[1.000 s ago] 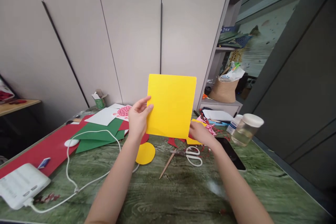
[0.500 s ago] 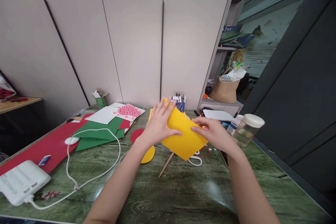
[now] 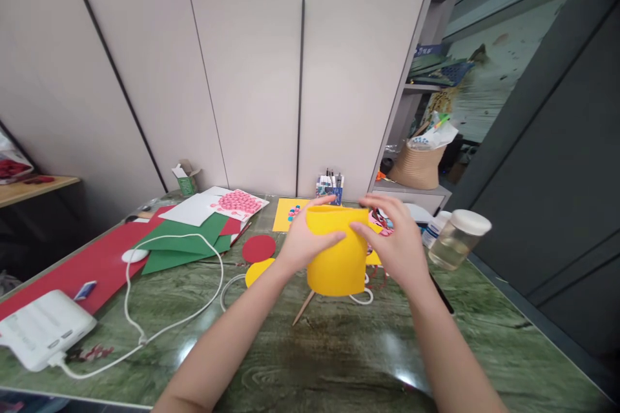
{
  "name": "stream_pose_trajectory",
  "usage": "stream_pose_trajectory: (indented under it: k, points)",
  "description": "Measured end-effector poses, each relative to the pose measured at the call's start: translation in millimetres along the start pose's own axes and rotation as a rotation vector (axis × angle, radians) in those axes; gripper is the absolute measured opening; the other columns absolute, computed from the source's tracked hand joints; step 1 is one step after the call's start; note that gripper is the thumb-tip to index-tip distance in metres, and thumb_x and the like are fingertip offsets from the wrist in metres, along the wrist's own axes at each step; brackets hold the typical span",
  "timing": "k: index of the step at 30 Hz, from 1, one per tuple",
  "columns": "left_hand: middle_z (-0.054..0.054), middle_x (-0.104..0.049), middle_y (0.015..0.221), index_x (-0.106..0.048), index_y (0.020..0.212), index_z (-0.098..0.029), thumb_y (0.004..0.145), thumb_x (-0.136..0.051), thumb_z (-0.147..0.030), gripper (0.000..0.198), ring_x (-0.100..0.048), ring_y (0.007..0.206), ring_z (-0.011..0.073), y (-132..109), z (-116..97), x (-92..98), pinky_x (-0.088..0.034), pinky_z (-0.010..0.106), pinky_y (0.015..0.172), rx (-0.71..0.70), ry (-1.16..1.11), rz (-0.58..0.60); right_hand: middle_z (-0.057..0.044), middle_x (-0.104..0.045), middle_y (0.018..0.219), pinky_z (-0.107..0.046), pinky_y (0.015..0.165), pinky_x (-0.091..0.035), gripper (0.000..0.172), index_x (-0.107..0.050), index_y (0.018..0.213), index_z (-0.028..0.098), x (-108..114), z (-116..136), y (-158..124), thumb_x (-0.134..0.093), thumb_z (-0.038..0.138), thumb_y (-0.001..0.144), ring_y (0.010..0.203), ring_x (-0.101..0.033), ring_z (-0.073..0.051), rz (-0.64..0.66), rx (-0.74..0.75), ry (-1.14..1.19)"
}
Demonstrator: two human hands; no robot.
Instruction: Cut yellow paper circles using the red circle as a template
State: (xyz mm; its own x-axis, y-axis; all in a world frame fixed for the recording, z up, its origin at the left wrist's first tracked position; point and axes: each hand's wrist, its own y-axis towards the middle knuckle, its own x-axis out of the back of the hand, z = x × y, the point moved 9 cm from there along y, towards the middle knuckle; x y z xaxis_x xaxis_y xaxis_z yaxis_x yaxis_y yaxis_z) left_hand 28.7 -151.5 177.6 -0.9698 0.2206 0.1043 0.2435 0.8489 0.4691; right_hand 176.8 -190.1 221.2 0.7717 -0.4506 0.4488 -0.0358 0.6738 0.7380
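Note:
A sheet of yellow paper (image 3: 336, 261) is held above the table, its sides bent round so that it looks like a flattened tube. My left hand (image 3: 303, 239) grips its left side, thumb across the front and fingers behind. At the right edge my right hand (image 3: 394, 239) pinches the paper between thumb and fingers. Below and behind it lie a pencil (image 3: 303, 308) and white-handled scissors (image 3: 363, 297), both partly hidden. Left of the paper are a red paper circle (image 3: 258, 248) and a yellow paper circle (image 3: 256, 271), the latter partly covered by my left forearm.
Green paper sheets (image 3: 186, 245) and a long red sheet (image 3: 62, 264) lie on the left. A white cable (image 3: 169, 329) loops from a white power bank (image 3: 46, 329). A lidded jar (image 3: 458, 242) stands at right. Behind are a yellow card (image 3: 283, 222) and a pen holder (image 3: 330, 187).
The yellow paper has gone from a flat, tilted sheet to an upright, curved shape. My left hand has moved down to its left side, and my right hand now pinches its right edge.

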Motion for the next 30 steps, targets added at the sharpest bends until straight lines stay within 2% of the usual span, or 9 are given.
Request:
stream_pose_trajectory:
  k: [3,6,9,13,16,18,23,27,30]
  points:
    - [0.008,-0.059,0.114,-0.048,0.118,-0.022,0.064,-0.072,-0.032,0.060,-0.060,0.099,0.0247,1,2,14.3,-0.050,0.038,0.083,-0.010,-0.181,-0.118,-0.008,-0.058,0.115,-0.038,0.085,-0.044,0.047,-0.053,0.116,0.023,-4,-14,1,-0.066,0.032,0.072,0.104,-0.054,-0.024,0.012,-0.145,0.171]
    - [0.008,-0.061,0.110,-0.051,0.113,-0.021,0.062,-0.073,-0.033,0.057,-0.061,0.094,0.0240,0,4,17.3,-0.052,0.036,0.079,0.011,-0.209,-0.139,-0.005,-0.067,0.085,-0.027,0.059,-0.048,0.023,-0.062,0.091,0.019,-25,-22,-5,-0.061,0.036,0.075,0.075,-0.062,-0.019,0.198,-0.311,0.389]
    - [0.006,-0.064,0.100,-0.052,0.110,-0.021,0.062,-0.073,-0.032,0.053,-0.062,0.088,0.0222,0,6,14.4,-0.053,0.035,0.076,0.024,-0.249,-0.119,-0.001,-0.065,0.065,-0.022,0.043,-0.040,0.022,-0.061,0.070,0.018,-29,-25,-10,-0.062,0.040,0.073,0.054,-0.057,-0.014,0.206,-0.399,0.459]
    - [0.007,-0.062,0.104,-0.051,0.107,-0.020,0.060,-0.075,-0.025,0.053,-0.062,0.087,0.0207,0,10,13.6,-0.053,0.033,0.074,0.030,-0.359,-0.107,-0.002,-0.068,0.071,-0.022,0.049,-0.045,0.019,-0.062,0.074,0.018,-36,-25,-11,-0.067,0.036,0.068,0.059,-0.061,-0.015,0.247,-0.429,0.598]
    - [0.009,-0.060,0.110,-0.047,0.115,-0.021,0.062,-0.074,-0.025,0.060,-0.061,0.092,0.0231,3,13,5.5,-0.052,0.036,0.078,0.060,-0.434,-0.003,-0.003,-0.068,0.073,-0.023,0.052,-0.047,0.019,-0.062,0.075,0.018,-42,-27,-11,-0.068,0.034,0.067,0.061,-0.061,-0.015,0.286,-0.421,0.618]
    - [0.010,-0.058,0.115,-0.042,0.122,-0.021,0.064,-0.073,-0.025,0.066,-0.059,0.100,0.0251,7,17,5.7,-0.049,0.039,0.084,0.072,-0.424,-0.009,-0.002,-0.065,0.066,-0.023,0.048,-0.044,0.019,-0.060,0.068,0.017,-39,-31,-9,-0.067,0.035,0.068,0.055,-0.058,-0.014,0.230,-0.392,0.525]
    - [0.012,-0.037,0.138,-0.038,0.125,-0.019,0.066,-0.071,-0.021,0.068,-0.034,0.128,0.0220,5,21,20.8,-0.030,0.035,0.104,0.035,-0.231,-0.299,0.000,-0.061,0.062,-0.026,0.057,-0.041,0.020,-0.056,0.061,0.017,-4,-22,-5,-0.062,0.031,0.074,0.058,-0.055,-0.015,-0.144,-0.167,0.029]
    - [0.009,-0.031,0.143,-0.040,0.126,-0.022,0.069,-0.069,-0.022,0.064,-0.028,0.132,0.0212,-5,12,-19.0,-0.025,0.034,0.106,0.076,-0.356,-0.067,-0.002,-0.058,0.062,-0.029,0.062,-0.039,0.016,-0.054,0.064,0.018,-5,13,-16,-0.057,0.024,0.079,0.064,-0.053,-0.017,-0.263,0.160,-0.301]
    - [0.009,-0.049,0.129,-0.049,0.117,-0.020,0.076,-0.063,-0.025,0.044,-0.042,0.121,0.0210,-15,1,-37.7,-0.033,0.033,0.100,0.028,-0.528,0.018,-0.004,-0.056,0.062,-0.032,0.065,-0.038,0.016,-0.054,0.067,0.019,-27,30,-26,-0.052,0.019,0.083,0.066,-0.050,-0.019,-0.198,0.306,-0.406]
